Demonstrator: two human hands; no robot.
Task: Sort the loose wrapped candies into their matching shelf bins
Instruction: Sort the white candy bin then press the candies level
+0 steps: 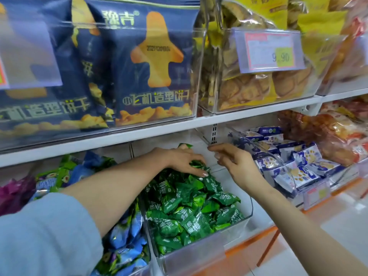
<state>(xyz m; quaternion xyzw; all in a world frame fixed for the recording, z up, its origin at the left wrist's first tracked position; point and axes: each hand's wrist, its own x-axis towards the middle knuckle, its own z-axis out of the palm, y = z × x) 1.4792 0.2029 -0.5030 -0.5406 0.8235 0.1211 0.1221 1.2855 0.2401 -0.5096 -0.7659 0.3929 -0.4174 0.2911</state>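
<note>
Resting the left grip (pixel 183 161) on top of the green candies (pixel 191 206) piled in the clear bin (pixel 248 210), fingers spread over the heap, likely pressing it down or dropping one where it belongs. Hiding the palm underneath, so cannot tell if pinching a candy or holding none. Hanging the right grip (pixel 235 166) just beside the bin's far right corner, fingers loosely bent and holding nothing, likely getting ready to steady the bin. Covering much of the blue candies (pixel 127 236) with the arm and sleeve (pixel 39 236). Blurring the small words on the wrappers too much for reading.
</note>
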